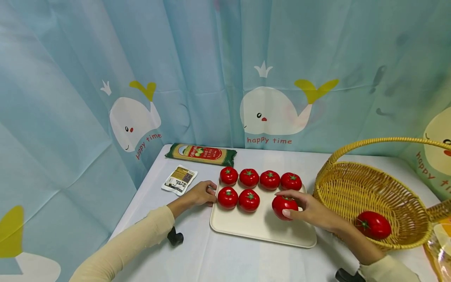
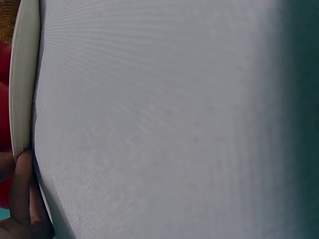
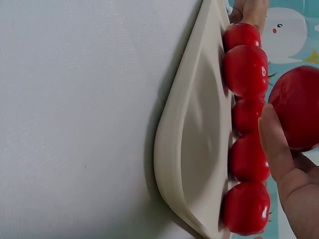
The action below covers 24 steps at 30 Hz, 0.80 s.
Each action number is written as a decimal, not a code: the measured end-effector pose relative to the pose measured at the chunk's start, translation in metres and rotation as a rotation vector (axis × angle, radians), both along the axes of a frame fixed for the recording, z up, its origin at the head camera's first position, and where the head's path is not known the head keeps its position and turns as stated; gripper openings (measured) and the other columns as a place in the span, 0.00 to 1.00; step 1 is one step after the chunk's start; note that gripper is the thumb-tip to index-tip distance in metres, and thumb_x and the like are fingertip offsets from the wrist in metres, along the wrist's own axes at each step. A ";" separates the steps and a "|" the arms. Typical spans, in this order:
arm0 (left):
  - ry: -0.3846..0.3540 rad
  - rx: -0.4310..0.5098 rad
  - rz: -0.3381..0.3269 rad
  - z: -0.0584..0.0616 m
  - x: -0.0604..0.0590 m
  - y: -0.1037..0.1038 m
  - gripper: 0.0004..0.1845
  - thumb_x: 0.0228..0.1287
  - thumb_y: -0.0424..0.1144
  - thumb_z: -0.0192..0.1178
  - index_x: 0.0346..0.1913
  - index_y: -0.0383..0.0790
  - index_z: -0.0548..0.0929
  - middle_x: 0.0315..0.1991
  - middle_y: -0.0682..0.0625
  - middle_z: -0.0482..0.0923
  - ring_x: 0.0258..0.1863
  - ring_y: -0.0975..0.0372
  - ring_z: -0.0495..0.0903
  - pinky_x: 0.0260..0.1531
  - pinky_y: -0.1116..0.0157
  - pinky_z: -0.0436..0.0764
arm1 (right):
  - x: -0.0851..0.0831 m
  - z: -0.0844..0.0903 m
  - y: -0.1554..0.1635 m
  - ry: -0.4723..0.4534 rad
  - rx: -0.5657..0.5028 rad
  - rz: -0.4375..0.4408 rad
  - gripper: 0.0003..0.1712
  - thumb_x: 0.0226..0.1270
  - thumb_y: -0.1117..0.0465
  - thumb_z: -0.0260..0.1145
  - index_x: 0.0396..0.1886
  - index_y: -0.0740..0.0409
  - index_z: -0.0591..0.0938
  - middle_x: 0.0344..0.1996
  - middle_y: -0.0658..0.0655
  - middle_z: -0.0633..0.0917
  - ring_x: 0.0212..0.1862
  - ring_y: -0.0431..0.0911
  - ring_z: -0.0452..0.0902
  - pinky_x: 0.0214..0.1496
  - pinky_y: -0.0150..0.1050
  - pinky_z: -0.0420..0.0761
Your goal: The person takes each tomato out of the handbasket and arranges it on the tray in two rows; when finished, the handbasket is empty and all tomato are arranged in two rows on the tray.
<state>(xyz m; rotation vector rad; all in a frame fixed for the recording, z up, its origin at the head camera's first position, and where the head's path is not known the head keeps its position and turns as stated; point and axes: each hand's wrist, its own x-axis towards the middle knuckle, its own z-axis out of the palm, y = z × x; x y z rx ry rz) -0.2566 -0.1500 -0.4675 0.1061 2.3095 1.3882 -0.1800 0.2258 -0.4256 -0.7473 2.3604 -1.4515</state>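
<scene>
1. Gripping a red tomato (image 1: 284, 206), the person's right hand (image 1: 310, 211) has its thumb and fingers curled round the fruit, over the right part of the cream tray (image 1: 262, 231).
2. From the right wrist view the same tomato (image 3: 298, 107) sits against the thumb, just above the tray's floor; whether it touches the tray I cannot tell.
3. Six other tomatoes already sit on the tray: a back row of four (image 1: 260, 178) and two (image 1: 238, 198) in the front row at the left, close together.
4. The left hand (image 1: 201, 192) rests on the white tablecloth (image 1: 225, 258) at the tray's left edge, fingertips touching the rim, fingers lightly bent and holding nothing.
5. The left wrist view shows those fingers (image 2: 22, 199) against the tray's rim.
6. To the right stands a wicker basket (image 1: 373, 196) with a tall handle, tipped toward the tray, with one more tomato (image 1: 373, 225) lying inside it.
7. Behind the tray lies a green packet of pasta (image 1: 201, 154), and a small sachet (image 1: 179, 179) lies near the left hand.
8. A blue whale-print curtain (image 1: 271, 109) hangs behind the table.
</scene>
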 end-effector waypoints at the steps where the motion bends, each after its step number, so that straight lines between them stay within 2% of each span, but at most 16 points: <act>1: -0.002 0.003 0.002 0.000 0.000 0.000 0.24 0.55 0.24 0.66 0.57 0.31 0.76 0.34 0.48 0.76 0.31 0.62 0.80 0.33 0.66 0.89 | 0.000 0.000 -0.001 0.012 0.014 -0.007 0.26 0.69 0.61 0.67 0.66 0.58 0.74 0.57 0.64 0.80 0.57 0.44 0.76 0.53 0.33 0.83; 5: -0.006 0.004 0.005 0.000 -0.001 0.000 0.24 0.55 0.24 0.66 0.57 0.31 0.76 0.34 0.48 0.76 0.31 0.62 0.80 0.33 0.66 0.89 | 0.001 0.002 -0.005 0.012 0.050 -0.043 0.27 0.71 0.58 0.65 0.67 0.59 0.74 0.58 0.62 0.80 0.61 0.56 0.73 0.55 0.32 0.81; 8: -0.006 0.000 0.000 0.000 -0.001 0.001 0.25 0.55 0.25 0.66 0.58 0.32 0.76 0.35 0.47 0.76 0.32 0.61 0.80 0.33 0.66 0.89 | 0.000 0.002 -0.007 0.009 0.067 -0.073 0.31 0.68 0.56 0.68 0.68 0.58 0.72 0.61 0.62 0.79 0.64 0.60 0.70 0.59 0.34 0.79; 13: -0.009 0.007 0.003 0.000 -0.001 0.001 0.25 0.55 0.24 0.66 0.58 0.31 0.76 0.35 0.47 0.76 0.32 0.61 0.80 0.33 0.66 0.89 | -0.002 0.000 -0.008 -0.004 0.056 -0.104 0.37 0.62 0.56 0.73 0.69 0.60 0.72 0.60 0.64 0.78 0.62 0.58 0.73 0.58 0.34 0.80; 16: -0.010 0.014 0.007 0.000 -0.001 0.001 0.25 0.54 0.24 0.65 0.58 0.31 0.75 0.35 0.47 0.76 0.31 0.61 0.80 0.33 0.66 0.89 | -0.004 -0.004 -0.009 0.018 0.021 -0.082 0.35 0.61 0.59 0.74 0.66 0.64 0.72 0.56 0.66 0.79 0.56 0.53 0.77 0.53 0.32 0.84; 20: -0.004 0.011 0.006 0.000 0.000 0.000 0.25 0.54 0.24 0.66 0.57 0.31 0.76 0.35 0.47 0.76 0.31 0.61 0.80 0.33 0.66 0.89 | -0.008 -0.009 -0.010 0.054 -0.009 -0.056 0.35 0.59 0.63 0.75 0.65 0.65 0.73 0.53 0.65 0.80 0.53 0.47 0.79 0.51 0.31 0.84; 24: -0.005 0.005 0.004 0.000 0.000 0.000 0.25 0.54 0.24 0.66 0.57 0.31 0.76 0.34 0.48 0.76 0.31 0.61 0.80 0.33 0.66 0.89 | -0.010 -0.011 -0.012 0.066 0.012 -0.068 0.37 0.58 0.61 0.76 0.66 0.63 0.73 0.54 0.66 0.80 0.54 0.53 0.78 0.50 0.32 0.84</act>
